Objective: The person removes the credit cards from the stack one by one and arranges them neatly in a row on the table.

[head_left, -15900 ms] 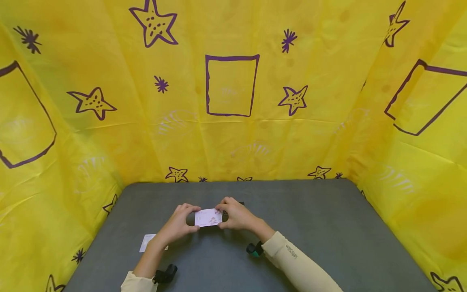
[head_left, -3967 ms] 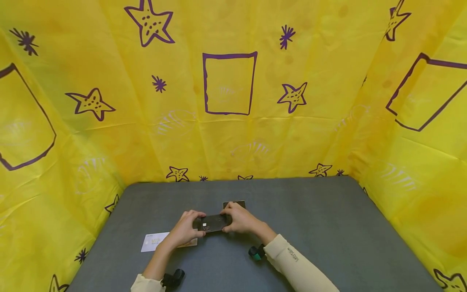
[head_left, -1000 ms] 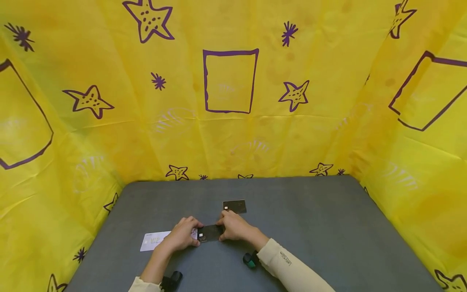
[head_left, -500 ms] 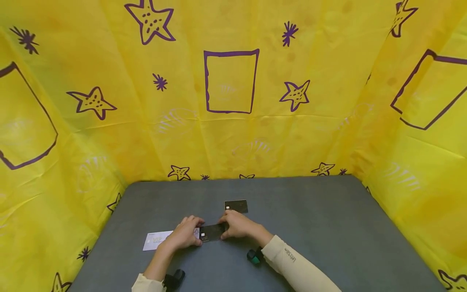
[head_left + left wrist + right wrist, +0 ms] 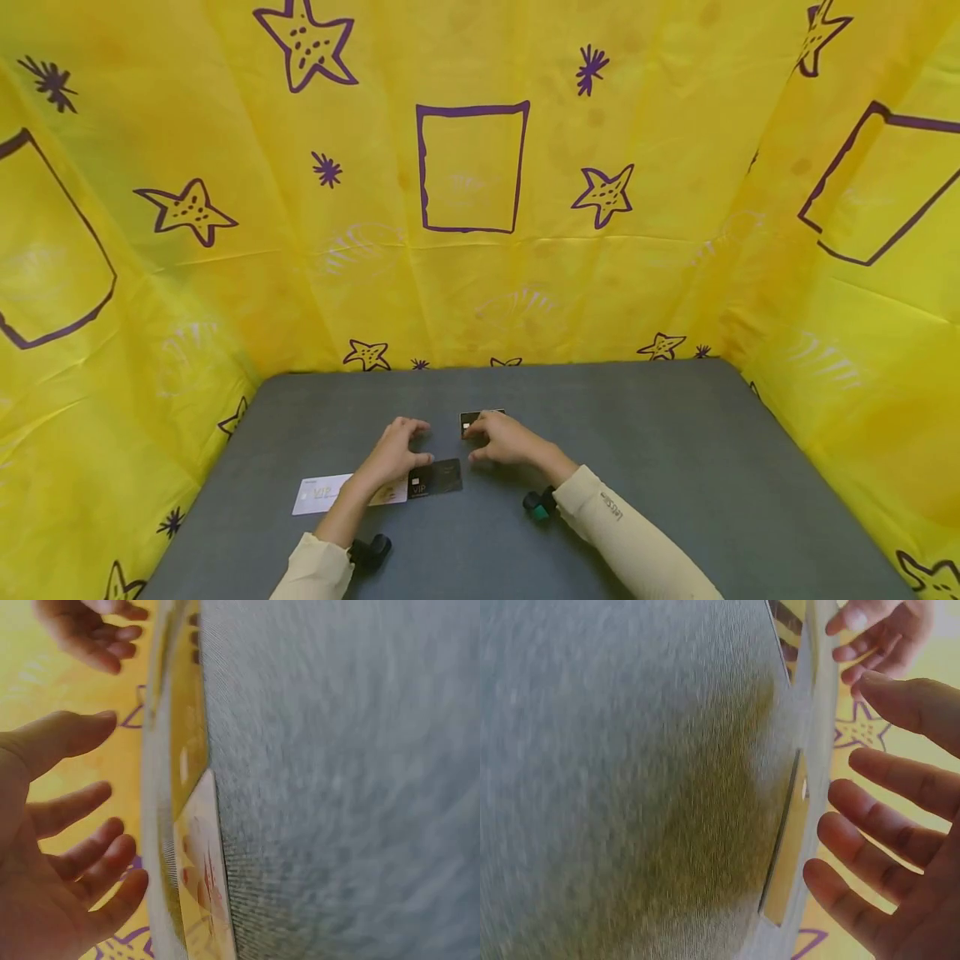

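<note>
My left hand (image 5: 393, 450), fingers loosely bent and holding nothing, hovers above the row of cards. Below it lies a black VIP card (image 5: 438, 477), edge to edge with a pale card bearing reddish print (image 5: 393, 492), which the left wrist partly covers. At the row's left end is a white VIP card (image 5: 317, 493). My right hand (image 5: 512, 439), spread and holding nothing, is over a second black card (image 5: 469, 419) farther back and hides much of it. In the right wrist view, that card's edge (image 5: 784, 847) shows close to the fingertips.
A grey tabletop (image 5: 600, 467) bears the cards. Yellow cloth (image 5: 465, 300) printed with purple stars rises at the back and along both sides. Each wrist carries a small black camera, the left one (image 5: 371, 552) and the right one (image 5: 538, 504).
Both hands have let go of the black VIP card, which now lies flush with the pale one. The left hand has lifted away; the right has moved back and right to the second black card.
</note>
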